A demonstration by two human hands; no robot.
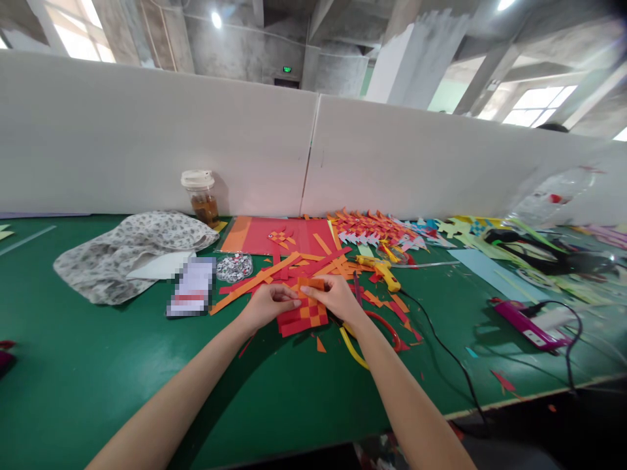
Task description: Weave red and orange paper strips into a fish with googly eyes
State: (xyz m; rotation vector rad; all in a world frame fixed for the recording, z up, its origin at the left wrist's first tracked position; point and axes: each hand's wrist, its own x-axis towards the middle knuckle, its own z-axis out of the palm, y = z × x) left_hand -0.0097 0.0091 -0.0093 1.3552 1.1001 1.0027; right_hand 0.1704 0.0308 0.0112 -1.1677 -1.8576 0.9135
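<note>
A red and orange woven paper piece (311, 314) is held between both hands just above the green table. My left hand (271, 305) pinches its left side, fingers closed. At its upper right, my right hand (336, 297) grips the orange edge between thumb and fingers. Behind the hands lie loose red and orange paper strips (274, 273). A small woven paper fish (281, 237) rests on red paper sheets (255, 234). Close to my right hand are a yellow glue gun (386, 271) and scissors with red and yellow handles (353, 349), partly hidden under the wrist.
On the left are a patterned cloth (122, 254), a phone-like object (192, 287), a bag of small eyes (234, 267) and a lidded drink cup (200, 196). To the right stand a pile of woven fish (377, 228) and a magenta power strip (529, 325) with black cables.
</note>
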